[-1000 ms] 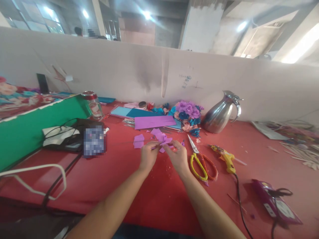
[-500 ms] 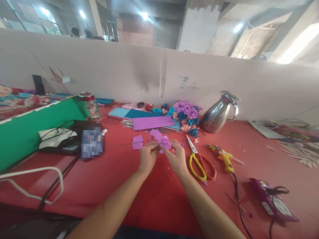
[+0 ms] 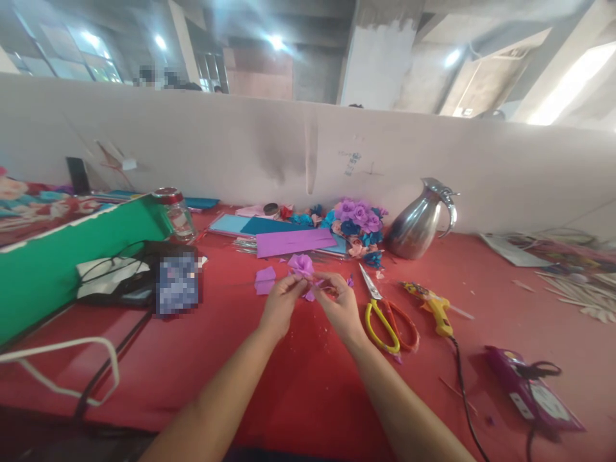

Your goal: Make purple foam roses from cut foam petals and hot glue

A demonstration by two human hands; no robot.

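Purple petals form a small paper flower [image 3: 301, 264], pinched at its base between the fingertips of my left hand [image 3: 283, 301] and my right hand [image 3: 339, 301]. Both hands are closed around its lower end above the red table [image 3: 308, 385]. Cut purple paper pieces [image 3: 264, 281] lie just left of the hands. Behind them is a purple paper strip [image 3: 293, 242] on blue sheets. Scissors [image 3: 382, 314] with yellow and orange handles lie partly open to the right of my right hand.
Finished paper flowers [image 3: 359, 218] and a steel jug [image 3: 418, 221] stand at the back. To the right are a yellow glue gun [image 3: 437, 314] and a purple box [image 3: 534, 388] with cables. A glass jar [image 3: 177, 215], dark bag [image 3: 120, 276] and green panel [image 3: 81, 256] are left.
The flower has moved slightly left and been tilted up, its petals now facing away above the fingertips. The right fingers have shifted to its base. The camera view has tilted slightly.
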